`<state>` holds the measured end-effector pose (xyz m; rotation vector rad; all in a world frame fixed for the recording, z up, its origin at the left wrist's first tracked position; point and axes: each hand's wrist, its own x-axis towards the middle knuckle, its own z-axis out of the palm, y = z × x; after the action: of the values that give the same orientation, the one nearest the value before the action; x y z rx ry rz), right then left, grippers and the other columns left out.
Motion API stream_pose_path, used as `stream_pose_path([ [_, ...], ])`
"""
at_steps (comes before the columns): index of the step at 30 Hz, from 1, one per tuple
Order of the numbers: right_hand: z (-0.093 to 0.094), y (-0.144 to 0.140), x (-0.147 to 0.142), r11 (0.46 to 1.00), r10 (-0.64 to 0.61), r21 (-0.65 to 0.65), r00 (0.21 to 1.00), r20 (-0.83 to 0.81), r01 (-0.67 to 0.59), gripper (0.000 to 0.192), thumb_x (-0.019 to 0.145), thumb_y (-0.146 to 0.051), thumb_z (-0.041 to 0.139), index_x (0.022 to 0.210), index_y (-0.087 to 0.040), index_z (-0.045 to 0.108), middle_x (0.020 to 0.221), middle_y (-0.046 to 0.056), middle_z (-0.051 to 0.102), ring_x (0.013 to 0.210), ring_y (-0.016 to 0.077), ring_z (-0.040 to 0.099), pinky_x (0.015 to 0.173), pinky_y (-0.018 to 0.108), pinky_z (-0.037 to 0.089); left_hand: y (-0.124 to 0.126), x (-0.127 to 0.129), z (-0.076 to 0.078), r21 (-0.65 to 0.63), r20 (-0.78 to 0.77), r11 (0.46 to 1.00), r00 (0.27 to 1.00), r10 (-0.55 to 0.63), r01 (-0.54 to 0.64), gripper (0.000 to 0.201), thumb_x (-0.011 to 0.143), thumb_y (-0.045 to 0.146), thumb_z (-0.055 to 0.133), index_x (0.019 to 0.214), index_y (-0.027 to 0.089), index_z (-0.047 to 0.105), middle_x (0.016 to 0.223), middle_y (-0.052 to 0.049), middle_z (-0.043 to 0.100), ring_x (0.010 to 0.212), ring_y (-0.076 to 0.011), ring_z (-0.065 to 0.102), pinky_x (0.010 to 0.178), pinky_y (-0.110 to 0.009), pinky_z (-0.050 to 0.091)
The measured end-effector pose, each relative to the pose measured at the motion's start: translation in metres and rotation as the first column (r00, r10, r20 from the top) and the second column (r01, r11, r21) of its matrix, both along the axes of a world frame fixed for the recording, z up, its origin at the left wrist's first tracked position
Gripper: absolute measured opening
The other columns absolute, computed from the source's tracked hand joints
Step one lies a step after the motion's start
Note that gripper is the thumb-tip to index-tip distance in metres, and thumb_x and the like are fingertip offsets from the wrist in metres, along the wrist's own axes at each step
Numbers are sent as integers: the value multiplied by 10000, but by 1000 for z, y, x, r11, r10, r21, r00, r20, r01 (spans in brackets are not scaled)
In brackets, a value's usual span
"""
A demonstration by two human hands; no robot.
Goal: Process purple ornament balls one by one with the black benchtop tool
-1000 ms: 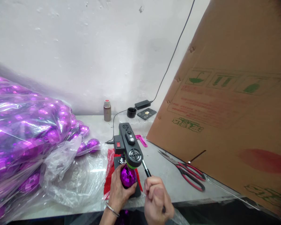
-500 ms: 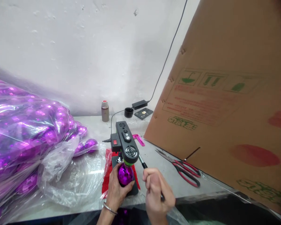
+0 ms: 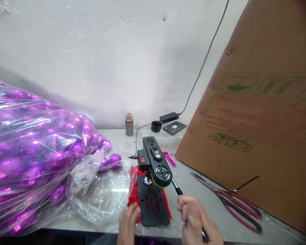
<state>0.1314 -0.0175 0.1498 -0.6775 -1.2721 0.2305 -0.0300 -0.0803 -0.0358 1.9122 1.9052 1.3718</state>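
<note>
"Where is that lever (image 3: 177,189) sitting?"

"It's sticking out toward five o'clock from the black machine (image 3: 156,163) on the desk (image 3: 117,139). The right hand (image 3: 197,217) is wrapping its grip tightly round the dark sleeve, and the lever's end is poking out below the fist."

"And the left hand (image 3: 129,219)?"

"It's hanging at seven o'clock, just beside the base plate (image 3: 154,217). Its grip is staying slack, fingers loosely bent; I'm seeing nothing in them, and I can't tell whether they're brushing the plate."

"How would you be handling that lever?"

"I'm guessing it's stiff and sturdy. The bare metal is looking slick, so I'd be holding the sleeve, well out toward its end. The machine is looking fairly heavy."

"And those purple balls (image 3: 115,160) at nine o'clock?"

"Those I'm judging light, glossy and slippery, maybe brittle. I'd be cupping one round its widest part, not pinching it."
</note>
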Motion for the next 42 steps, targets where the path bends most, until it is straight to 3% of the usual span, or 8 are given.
stream_pose_path([
  [4, -1, 0, 2, 1000, 12, -15, 1000, 11, -12, 360, 1039, -89, 528, 697, -196, 497, 628, -15, 481, 589, 113, 515, 514, 242, 371, 87, -59, 63, -162, -132, 946, 956, 261, -280, 473, 1033, 295, 422, 1440, 123, 593, 1431, -240, 641, 1411, -404, 560, 1176, -641, 465],
  [7, -3, 0, 2, 1000, 4, -19, 1000, 29, -3, 358, 1042, -82, 518, 706, -200, 483, 640, -16, 489, 589, 107, 517, 518, 236, 374, 148, -92, 99, -215, -154, 919, 940, 303, -331, 549, 961, 231, 538, 1472, 34, 500, 1495, -327, 552, 1384, -458, 547, 1131, -676, 455],
  [13, -4, 2, 1, 999, -18, 33, 999, 47, 16, 363, 1039, -60, 494, 708, -205, 453, 619, -31, 452, 598, 104, 522, 533, 229, 386, 196, -98, 120, -312, -66, 910, 961, 267, -274, 558, 840, 232, 738, 1328, 17, 574, 1361, -279, 623, 1417, -487, 511, 1202, -640, 367],
  [20, 2, 1, 0, 1000, 7, 25, 998, 66, -9, 359, 1042, -59, 478, 719, -210, 435, 618, -40, 423, 603, 103, 512, 527, 220, 388, 166, -90, 126, -399, 375, 904, 871, 316, -156, 687, 744, 515, 866, 1241, 109, 619, 1268, -263, 706, 1331, -472, 623, 1154, -592, 468],
  [25, 19, -2, 0, 999, 13, -50, 999, 43, -11, 379, 1064, -71, 466, 712, -207, 439, 635, -35, 441, 605, 98, 498, 544, 224, 386, 103, -45, 112, -321, 775, 947, 582, 246, 27, 833, 909, 879, 459, 1345, 179, 573, 1362, -186, 718, 1260, -311, 709, 1040, -432, 599],
  [29, 37, -2, 2, 991, 28, -131, 997, 70, -19, 382, 1087, -129, 476, 713, -205, 483, 637, -30, 487, 574, 97, 495, 531, 232, 384, 67, -2, 92, -308, 891, 946, 377, 251, 98, 937, 736, 901, 712, 1330, 183, 616, 1337, -150, 731, 1292, -334, 674, 1119, -435, 539],
  [38, 40, -3, 4, 990, 53, -135, 993, 104, -39, 360, 1090, -104, 452, 747, -207, 492, 668, -28, 479, 595, 93, 499, 537, 230, 396, 52, 31, 56, -259, 638, 963, 762, 110, 78, 820, 775, 583, 817, 1410, 180, 490, 1417, -213, 646, 1328, -408, 639, 1161, -614, 471],
  [42, 32, -4, 6, 991, 80, -115, 993, 89, -70, 346, 1082, -81, 451, 761, -206, 484, 680, -30, 458, 619, 92, 493, 553, 231, 393, 51, 35, 41, -201, 499, 976, 866, 32, 79, 817, 812, 535, 786, 1469, 173, 464, 1510, -240, 591, 1418, -436, 578, 1191, -651, 452],
])
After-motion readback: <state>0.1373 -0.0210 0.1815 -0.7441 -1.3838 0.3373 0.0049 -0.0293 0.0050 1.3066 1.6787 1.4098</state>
